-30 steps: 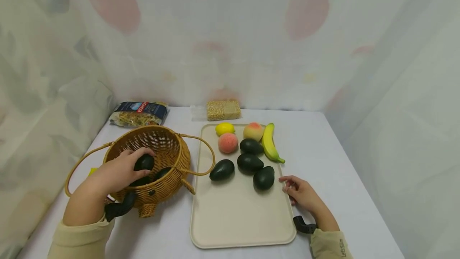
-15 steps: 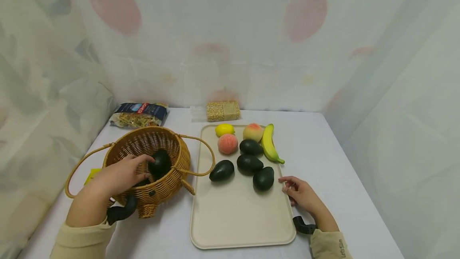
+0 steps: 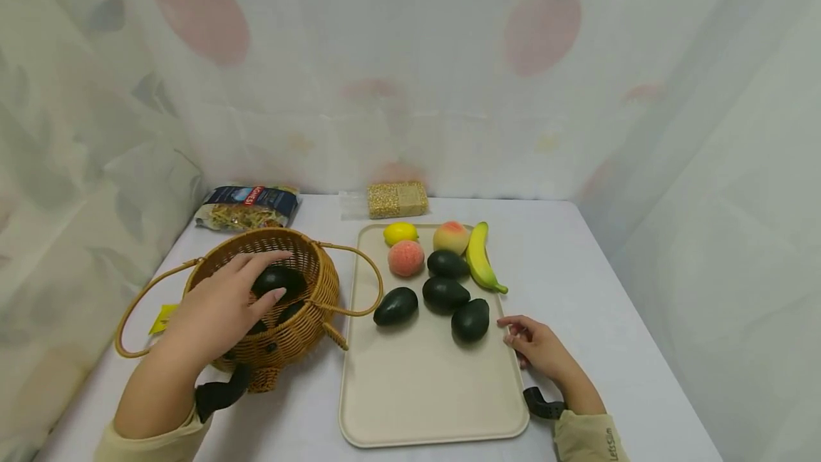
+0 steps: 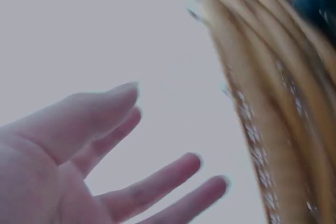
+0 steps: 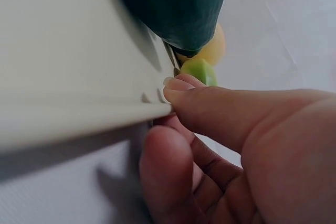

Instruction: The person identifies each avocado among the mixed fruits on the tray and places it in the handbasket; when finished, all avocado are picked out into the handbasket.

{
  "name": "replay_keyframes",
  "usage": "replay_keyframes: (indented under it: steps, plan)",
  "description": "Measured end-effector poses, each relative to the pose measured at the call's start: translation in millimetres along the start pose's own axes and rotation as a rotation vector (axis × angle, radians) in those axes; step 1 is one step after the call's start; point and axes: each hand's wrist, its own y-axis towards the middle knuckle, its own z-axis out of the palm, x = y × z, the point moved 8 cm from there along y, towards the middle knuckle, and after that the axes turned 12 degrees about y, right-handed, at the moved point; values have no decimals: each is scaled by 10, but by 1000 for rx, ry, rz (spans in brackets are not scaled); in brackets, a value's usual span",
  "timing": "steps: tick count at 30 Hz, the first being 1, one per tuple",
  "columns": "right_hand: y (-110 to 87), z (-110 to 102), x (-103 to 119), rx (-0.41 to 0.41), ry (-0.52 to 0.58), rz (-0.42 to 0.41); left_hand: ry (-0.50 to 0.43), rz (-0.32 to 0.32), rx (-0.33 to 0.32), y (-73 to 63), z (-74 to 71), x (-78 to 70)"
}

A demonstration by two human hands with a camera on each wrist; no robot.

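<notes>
My left hand (image 3: 221,301) hovers over the wicker basket (image 3: 321,319), its fingers spread and holding nothing. Below its fingertips a dark green avocado (image 3: 280,281) lies inside the basket, with more dark fruit partly hidden under the hand. The left wrist view shows the palm and fingers (image 4: 152,187) apart from the blurred basket wall (image 4: 273,108). My right hand (image 3: 541,348) pinches the right rim of the beige tray (image 3: 430,398), thumb on top and fingers curled beneath it. Several avocados, one being the avocado (image 3: 471,319) nearest that hand, rest on the tray.
A lemon (image 3: 400,234), a pink peach (image 3: 406,258), a paler peach (image 3: 452,237) and a banana (image 3: 481,259) sit at the tray's far end. Behind stand a pasta bag (image 3: 248,207) and a pack of yellow grains (image 3: 398,199). One basket handle (image 3: 374,273) overhangs the tray.
My left hand has let go of the avocado in the basket, lifted and spread its fingers. The avocado shifted right, then settled on its side. My right hand stays at the tray rim.
</notes>
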Motion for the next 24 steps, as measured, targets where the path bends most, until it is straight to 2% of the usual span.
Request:
replay_keyframes:
  steps: [4, 7, 11, 14, 18, 24]
  plan:
    - [5, -11, -8, 8, 4, -6, -7, 69, -164, -1, -170, -402]
    - [9, -13, -12, 16, 4, -16, -5, 123, -215, 21, -125, -718]
    - [18, -13, -24, 19, 1, -25, 19, 163, -182, 91, 80, -1066]
    - [22, -11, -33, 21, 4, -27, 36, 179, -137, 160, 262, -1243]
    - [18, -9, -32, 24, 12, -28, 8, 198, -83, 238, 484, -1410]
    - [19, -6, -24, 23, 15, -24, -14, 226, -32, 310, 723, -1580]
